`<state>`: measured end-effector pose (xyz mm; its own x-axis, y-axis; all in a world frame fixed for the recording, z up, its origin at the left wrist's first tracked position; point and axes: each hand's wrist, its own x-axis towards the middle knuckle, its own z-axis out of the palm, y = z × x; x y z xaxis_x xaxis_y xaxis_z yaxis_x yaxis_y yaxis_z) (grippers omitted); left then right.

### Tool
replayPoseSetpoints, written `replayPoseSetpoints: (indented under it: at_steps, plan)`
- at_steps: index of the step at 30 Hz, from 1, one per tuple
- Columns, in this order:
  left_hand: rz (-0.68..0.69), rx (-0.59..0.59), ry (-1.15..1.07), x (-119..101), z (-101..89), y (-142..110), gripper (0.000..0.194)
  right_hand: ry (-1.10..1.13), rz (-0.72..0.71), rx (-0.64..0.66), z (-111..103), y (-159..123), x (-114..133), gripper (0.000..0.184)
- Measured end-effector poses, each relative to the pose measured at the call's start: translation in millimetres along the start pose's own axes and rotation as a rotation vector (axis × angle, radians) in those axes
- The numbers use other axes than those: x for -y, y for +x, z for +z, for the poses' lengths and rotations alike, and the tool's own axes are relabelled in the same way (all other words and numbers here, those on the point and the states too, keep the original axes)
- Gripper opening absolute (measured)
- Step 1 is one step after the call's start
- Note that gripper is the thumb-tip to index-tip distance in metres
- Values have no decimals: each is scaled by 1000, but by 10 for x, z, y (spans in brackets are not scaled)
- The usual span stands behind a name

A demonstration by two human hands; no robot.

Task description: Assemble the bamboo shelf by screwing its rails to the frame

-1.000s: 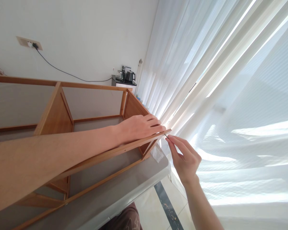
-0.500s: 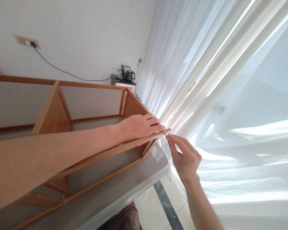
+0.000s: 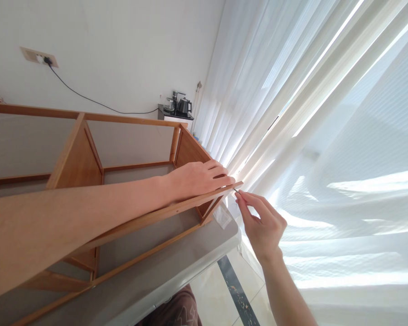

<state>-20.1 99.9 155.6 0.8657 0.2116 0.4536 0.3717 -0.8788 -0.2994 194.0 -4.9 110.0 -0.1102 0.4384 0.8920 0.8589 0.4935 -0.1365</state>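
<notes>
A wooden shelf frame (image 3: pixel 81 149) lies on its side on a grey table (image 3: pixel 190 258). My left hand (image 3: pixel 199 179) rests flat on a long wooden board (image 3: pixel 54 226) laid along the frame's top, fingers stretched toward the board's far end. My right hand (image 3: pixel 261 222) pinches a small thin metal piece (image 3: pixel 236 190), a screw or pin, with thumb and forefinger. Its tip sits right at the end of the board, beside my left fingertips.
White sheer curtains (image 3: pixel 309 113) hang close on the right. A small plastic bag (image 3: pixel 222 216) lies on the table corner under the frame's end. A kettle set (image 3: pixel 178 106) stands on a low cabinet by the far wall. A black cable (image 3: pixel 98 106) runs from a wall socket.
My right hand has edged slightly up and left, bringing the small metal piece closer to the board's end. My left hand stays put.
</notes>
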Motion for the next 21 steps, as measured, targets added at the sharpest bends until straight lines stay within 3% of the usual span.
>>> replayPoseSetpoints:
  at_steps: [3, 13, 21]
  plan:
    - [33, 60, 29, 3, -27, 1, 37, -10, -7, 0, -2, 5, 4, 24]
    - [44, 31, 38, 10, -16, -1, 37, -68, -152, 16, -22, 10, -51, 36]
    - [46, -13, 51, 16, 39, -3, 36, -33, -85, 5, 2, 27, -24, 29]
